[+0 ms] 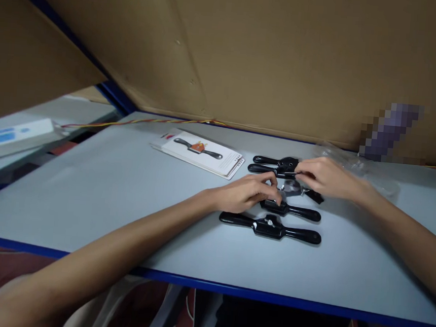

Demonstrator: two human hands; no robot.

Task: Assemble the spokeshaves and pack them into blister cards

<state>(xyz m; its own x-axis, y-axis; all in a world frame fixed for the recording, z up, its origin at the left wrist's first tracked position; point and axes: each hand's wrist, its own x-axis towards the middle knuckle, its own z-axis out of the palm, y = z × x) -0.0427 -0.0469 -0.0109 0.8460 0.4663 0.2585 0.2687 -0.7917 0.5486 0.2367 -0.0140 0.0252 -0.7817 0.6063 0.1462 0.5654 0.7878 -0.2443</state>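
Several black spokeshaves lie in a stack of rows on the grey table. The nearest spokeshave [269, 226] lies free, its two handles pointing left and right. Over the one behind it, another spokeshave [301, 213], my left hand [244, 192] is curled, fingertips down at its body and covering its left handle. My right hand [325, 177] is closed in a pinch at the far spokeshave [261, 169], hiding its right end. Between my hands a tilted black handle [315, 196] and shiny metal parts show, partly covered.
Printed packaging cards [199, 151] with a spokeshave picture lie left of the tools. Clear plastic packaging [380, 183] sits behind my right forearm. A brown board [288, 63] rises at the table's back edge, with a red-yellow wire [149, 121] along it. A white box [14, 138] stands far left.
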